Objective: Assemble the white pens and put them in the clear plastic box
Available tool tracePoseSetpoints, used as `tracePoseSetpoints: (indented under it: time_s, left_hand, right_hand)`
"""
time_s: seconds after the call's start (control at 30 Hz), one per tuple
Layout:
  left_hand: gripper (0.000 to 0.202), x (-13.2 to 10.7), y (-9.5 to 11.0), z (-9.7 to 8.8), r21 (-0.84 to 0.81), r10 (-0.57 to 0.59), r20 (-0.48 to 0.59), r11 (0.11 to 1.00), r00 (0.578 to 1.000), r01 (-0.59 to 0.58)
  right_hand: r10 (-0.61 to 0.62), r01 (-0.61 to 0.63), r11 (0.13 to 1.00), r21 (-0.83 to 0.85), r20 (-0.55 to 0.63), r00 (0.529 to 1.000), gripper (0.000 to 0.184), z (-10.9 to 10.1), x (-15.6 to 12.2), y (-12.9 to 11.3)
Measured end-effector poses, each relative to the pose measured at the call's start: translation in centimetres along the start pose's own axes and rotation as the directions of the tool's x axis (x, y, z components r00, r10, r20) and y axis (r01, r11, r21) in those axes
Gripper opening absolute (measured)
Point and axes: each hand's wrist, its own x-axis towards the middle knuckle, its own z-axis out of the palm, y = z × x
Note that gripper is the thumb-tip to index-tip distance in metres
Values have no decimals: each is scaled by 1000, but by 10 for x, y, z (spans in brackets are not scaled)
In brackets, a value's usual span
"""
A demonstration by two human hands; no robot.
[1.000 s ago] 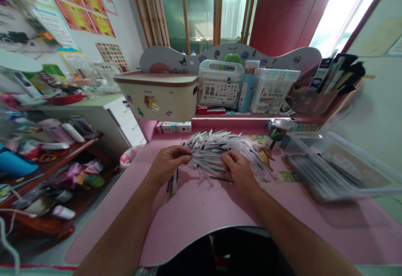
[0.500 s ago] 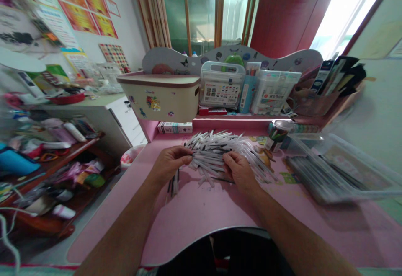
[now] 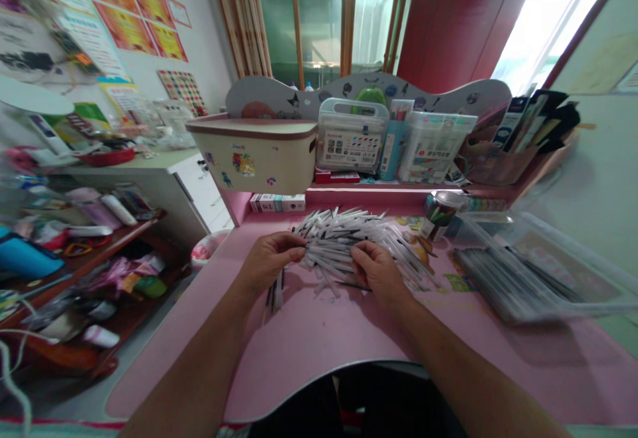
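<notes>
Over the front of a loose pile of clear pen barrels and pens (image 3: 343, 228), my two hands face each other. My left hand (image 3: 269, 258) is closed in a pinch, with a small dark-tipped pen part at thumb and forefinger. Opposite it, my right hand (image 3: 376, 268) pinches a slim pen part, mostly hidden by the fingers. Whether one piece spans both hands I cannot tell against the pile. Below my left hand lies a small group of clear and black pen parts (image 3: 276, 293). A thin black piece (image 3: 353, 286) rests near my right hand.
On the pink desk (image 3: 319, 338), an open clear plastic box (image 3: 588, 305) at right holds many dark, slim pieces. Behind it stands a jar of pens (image 3: 443, 212). A cream bin (image 3: 254, 159) and marker cases (image 3: 353, 135) line the shelf above.
My right hand has shifted slightly to the left, nearer my left hand. My left hand and the pile look the same.
</notes>
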Motion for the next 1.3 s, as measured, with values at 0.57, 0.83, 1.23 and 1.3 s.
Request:
tracePoseSetpoints:
  time_s: [0.57, 0.83, 1.23, 1.3]
  left_hand:
    - [19, 1, -3, -1, 17, 8, -11, 1000, 1000, -8]
    - [18, 1, -2, -1, -30, 14, 11, 999, 1000, -14]
    - [24, -1, -2, 4, -6, -13, 83, 1000, 996, 13]
    - [24, -1, -4, 6, 35, -17, 99, 999, 995, 14]
  right_hand:
    - [21, -21, 999, 30, -2, 1000, 26, -2, 1, 2]
    - [16, -16, 1000, 22, 1, 1000, 31, -2, 0, 3]
    - [182, -141, 981, -132, 391, 902, 17, -1, -6, 4]
    - [181, -172, 983, -59, 411, 894, 17, -1, -7, 4]
